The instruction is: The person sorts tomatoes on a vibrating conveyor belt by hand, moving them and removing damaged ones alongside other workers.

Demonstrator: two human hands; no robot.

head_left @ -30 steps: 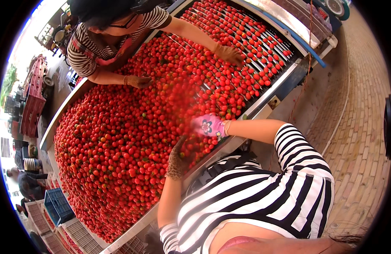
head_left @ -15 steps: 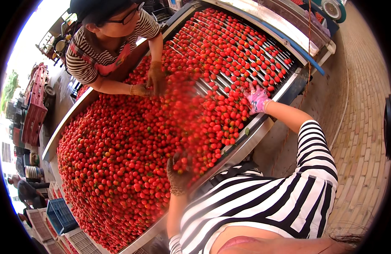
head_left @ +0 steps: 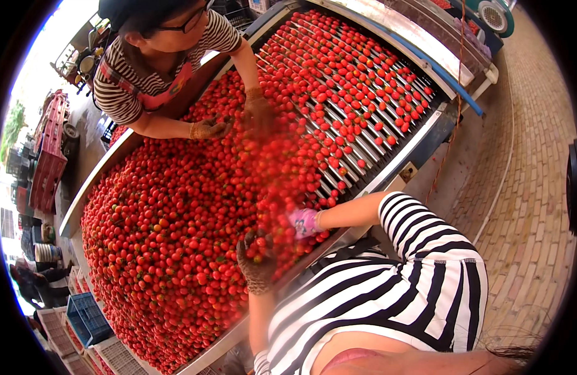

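Note:
A big heap of small red cherry tomatoes (head_left: pixel 170 231) fills a metal-sided hopper, some orange or green. My left hand (head_left: pixel 258 269), in a dark brown glove, stands at the heap's near edge, fingers up and spread, with tomatoes against its palm. Just to its right, my right hand (head_left: pixel 306 223) in a pink patterned glove pushes into the tomatoes; its fingers are blurred and partly covered. Between my hands and the co-worker's, the tomatoes are smeared by motion. Past them, a sloping bed of metal rollers (head_left: pixel 363 134) carries scattered tomatoes.
Opposite me, a co-worker in a striped shirt has brown-gloved hands (head_left: pixel 258 112) in the tomatoes. The hopper's metal rim (head_left: pixel 107 165) runs along the left. Blue crate (head_left: pixel 91 319) and other crates stand at lower left; brick paving (head_left: pixel 532 187) lies right.
My right hand has swept left and nearer, from the rollers to beside my left hand. More rollers show bare where it was. My left hand has shifted slightly left.

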